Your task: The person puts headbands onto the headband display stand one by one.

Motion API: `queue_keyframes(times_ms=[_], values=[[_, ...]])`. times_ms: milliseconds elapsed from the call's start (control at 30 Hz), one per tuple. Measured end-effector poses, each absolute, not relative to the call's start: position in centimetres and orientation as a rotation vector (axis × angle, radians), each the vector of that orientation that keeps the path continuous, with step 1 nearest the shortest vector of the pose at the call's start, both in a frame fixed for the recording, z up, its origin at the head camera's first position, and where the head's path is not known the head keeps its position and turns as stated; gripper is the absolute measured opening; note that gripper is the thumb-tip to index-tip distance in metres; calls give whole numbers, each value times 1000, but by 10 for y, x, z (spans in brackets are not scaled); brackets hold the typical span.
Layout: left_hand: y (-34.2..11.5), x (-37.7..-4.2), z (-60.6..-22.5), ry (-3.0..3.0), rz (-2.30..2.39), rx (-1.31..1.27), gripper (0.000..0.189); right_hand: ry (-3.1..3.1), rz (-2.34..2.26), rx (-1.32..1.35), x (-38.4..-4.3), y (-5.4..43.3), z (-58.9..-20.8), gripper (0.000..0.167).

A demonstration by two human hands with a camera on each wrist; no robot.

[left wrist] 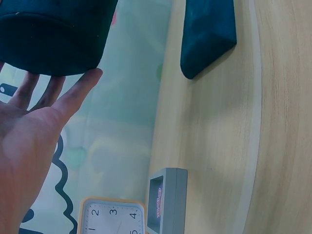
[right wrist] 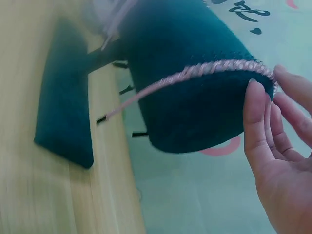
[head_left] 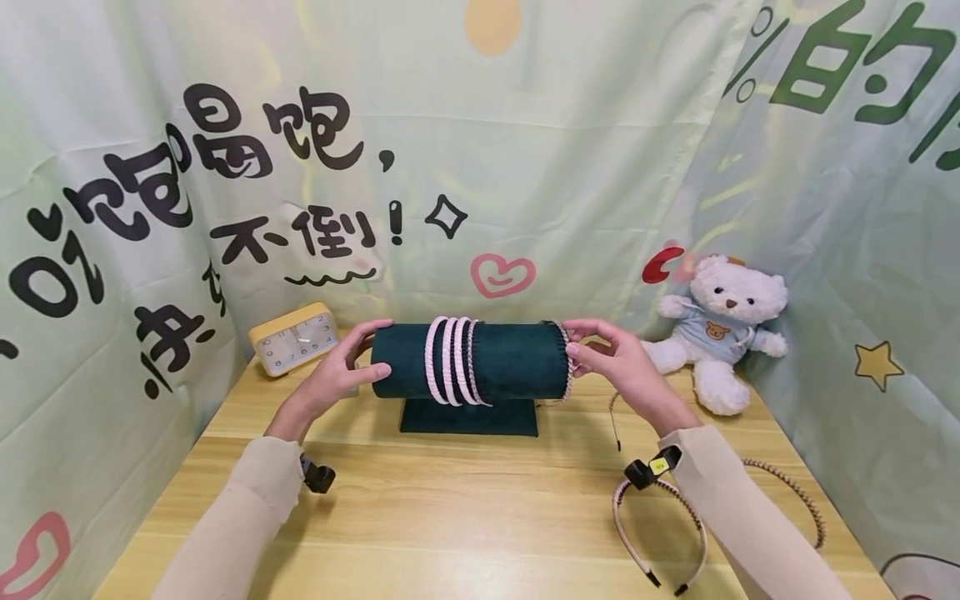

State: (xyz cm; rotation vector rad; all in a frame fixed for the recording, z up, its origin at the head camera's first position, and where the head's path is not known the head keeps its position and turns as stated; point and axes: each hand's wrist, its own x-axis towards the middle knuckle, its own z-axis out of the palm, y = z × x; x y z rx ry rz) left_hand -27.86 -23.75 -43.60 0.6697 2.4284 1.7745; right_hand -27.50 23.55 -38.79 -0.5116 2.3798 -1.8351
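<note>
A dark green velvet headband stand (head_left: pixel 513 358) has a horizontal roll above a flat base. My left hand (head_left: pixel 345 367) grips the roll's left end, thumb in front and fingers behind. In the left wrist view, the fingertips (left wrist: pixel 90 75) touch the roll's rim. At the roll's right end, my right hand (head_left: pixel 618 358) pinches a pink braided headband (right wrist: pixel 209 69) with dark teeth. This headband lies over the roll close to its rim, one black tip (right wrist: pixel 101 120) hanging free. Several pink headbands (head_left: pixel 450 362) sit side by side left of the roll's middle.
On the wooden table (head_left: pixel 450 517), a pink headband (head_left: pixel 617 508) lies front right, with a darker braided headband (head_left: pixel 795 487) beyond my right forearm. A white teddy bear (head_left: pixel 723 333) sits back right. A yellow clock (head_left: pixel 296 340) stands back left, near a small grey box (left wrist: pixel 170 200).
</note>
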Motion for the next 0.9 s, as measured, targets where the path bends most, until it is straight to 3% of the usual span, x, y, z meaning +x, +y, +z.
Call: queue_keyframes(times_ms=[467,900], values=[[-237,-280,-437,2418,1794,658,73,2354,-1743,-781,-275,251,-399,60],[-237,-280,-438,2421,1786,655,73,2439,-1663,-815,-279,236,-398,53]])
